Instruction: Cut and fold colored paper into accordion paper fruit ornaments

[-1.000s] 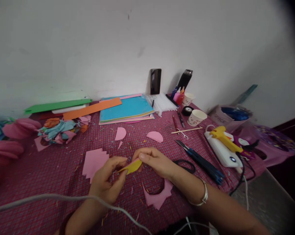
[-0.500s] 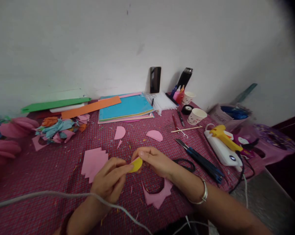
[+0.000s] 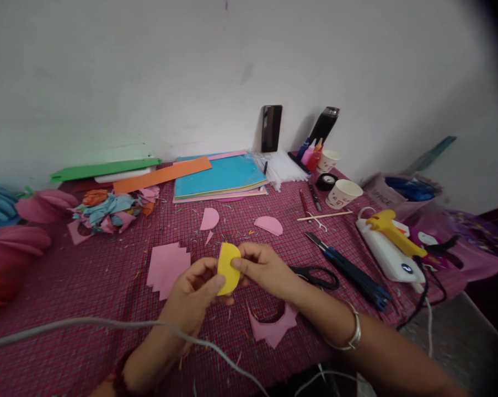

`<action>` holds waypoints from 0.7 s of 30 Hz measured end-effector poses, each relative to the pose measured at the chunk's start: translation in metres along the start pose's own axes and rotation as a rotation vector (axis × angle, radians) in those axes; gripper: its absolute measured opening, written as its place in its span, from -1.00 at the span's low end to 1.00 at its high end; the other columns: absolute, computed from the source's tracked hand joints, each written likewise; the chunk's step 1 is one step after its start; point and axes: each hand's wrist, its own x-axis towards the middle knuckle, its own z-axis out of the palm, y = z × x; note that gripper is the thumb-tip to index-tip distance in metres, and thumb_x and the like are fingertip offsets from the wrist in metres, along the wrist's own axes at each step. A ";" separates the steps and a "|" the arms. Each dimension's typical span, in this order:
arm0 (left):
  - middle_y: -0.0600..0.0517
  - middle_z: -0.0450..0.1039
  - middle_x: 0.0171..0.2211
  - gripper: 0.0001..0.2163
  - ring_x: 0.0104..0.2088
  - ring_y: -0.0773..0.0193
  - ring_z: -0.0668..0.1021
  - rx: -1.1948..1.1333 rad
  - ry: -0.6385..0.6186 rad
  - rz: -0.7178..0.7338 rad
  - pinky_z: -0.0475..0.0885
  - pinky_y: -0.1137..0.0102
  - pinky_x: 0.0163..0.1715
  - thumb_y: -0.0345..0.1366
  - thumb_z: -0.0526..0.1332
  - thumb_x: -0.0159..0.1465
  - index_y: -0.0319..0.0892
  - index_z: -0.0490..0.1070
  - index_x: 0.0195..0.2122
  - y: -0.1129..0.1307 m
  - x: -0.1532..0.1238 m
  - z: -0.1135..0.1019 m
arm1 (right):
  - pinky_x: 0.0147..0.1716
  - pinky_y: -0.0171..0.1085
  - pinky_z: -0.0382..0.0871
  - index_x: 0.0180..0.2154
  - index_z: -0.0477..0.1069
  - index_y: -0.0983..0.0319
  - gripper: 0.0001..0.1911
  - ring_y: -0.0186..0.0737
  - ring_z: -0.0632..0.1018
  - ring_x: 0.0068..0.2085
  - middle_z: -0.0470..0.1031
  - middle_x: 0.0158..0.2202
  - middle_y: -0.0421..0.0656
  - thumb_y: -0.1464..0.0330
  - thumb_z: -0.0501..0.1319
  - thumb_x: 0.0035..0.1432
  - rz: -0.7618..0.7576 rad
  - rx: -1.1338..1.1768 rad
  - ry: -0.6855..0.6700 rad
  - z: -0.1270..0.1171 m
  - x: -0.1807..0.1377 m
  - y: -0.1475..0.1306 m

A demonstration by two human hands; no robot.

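Note:
A yellow half-round paper piece (image 3: 228, 267) stands upright between both hands, above the red checked cloth (image 3: 87, 292). My left hand (image 3: 194, 298) pinches its lower left edge. My right hand (image 3: 263, 267), with a silver bangle on the wrist, pinches its right edge. A stack of pink paper squares (image 3: 168, 264) lies just left of the hands. A pink paper offcut (image 3: 273, 328) lies below my right wrist. Two pink half-rounds, the left pink half-round (image 3: 209, 219) and the right pink half-round (image 3: 268, 225), lie beyond the hands.
Black scissors (image 3: 317, 275) and a blue-handled knife (image 3: 343, 267) lie to the right. Further right are a yellow glue gun (image 3: 391, 231) on a white box, paper cups (image 3: 343, 193), a phone (image 3: 271, 128) against the wall, coloured paper sheets (image 3: 219, 176), paper scraps (image 3: 108, 209). A grey cable (image 3: 87, 325) crosses the front.
The yellow piece has been turned from lying flat and edge-on to standing upright with its face towards me. Both hands kept hold of it. The view shifted slightly left.

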 end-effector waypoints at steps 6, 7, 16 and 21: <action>0.03 0.50 -0.56 -0.82 -0.57 0.34 0.53 -0.159 -0.229 -0.103 0.47 0.50 -0.62 -0.22 0.41 0.04 -0.18 0.48 -0.44 0.002 -0.003 0.001 | -0.58 -0.44 0.26 -0.41 0.34 0.28 -0.61 -0.48 0.38 -0.58 0.40 -0.54 -0.29 0.07 0.32 0.01 0.047 0.173 -0.152 -0.002 -0.002 0.004; 0.03 0.50 -0.56 -0.82 -0.57 0.33 0.53 -0.165 -0.246 -0.110 0.47 0.50 -0.62 -0.23 0.41 0.04 -0.18 0.47 -0.43 0.001 -0.003 0.001 | -0.58 -0.45 0.27 -0.42 0.34 0.28 -0.60 -0.49 0.39 -0.58 0.40 -0.53 -0.28 0.08 0.33 0.00 0.050 0.190 -0.163 -0.001 -0.002 0.005; 0.06 0.47 -0.56 -0.80 -0.62 0.36 0.51 -0.102 -0.263 -0.133 0.44 0.48 -0.62 -0.19 0.36 0.10 -0.20 0.43 -0.42 0.000 -0.007 -0.001 | -0.68 -0.49 0.16 -0.43 0.34 0.29 -0.59 -0.51 0.33 -0.66 0.38 -0.62 -0.32 0.08 0.36 -0.02 0.042 0.301 -0.217 0.001 -0.006 0.013; 0.10 0.44 -0.54 -0.82 -0.59 0.38 0.49 0.072 -0.138 -0.066 0.42 0.50 -0.59 -0.23 0.32 0.14 -0.19 0.38 -0.35 0.001 -0.006 0.002 | -0.78 -0.50 0.04 -0.41 0.35 0.26 -0.63 -0.52 0.24 -0.75 0.32 -0.69 -0.36 0.09 0.33 0.02 0.024 0.237 -0.219 -0.001 -0.006 0.014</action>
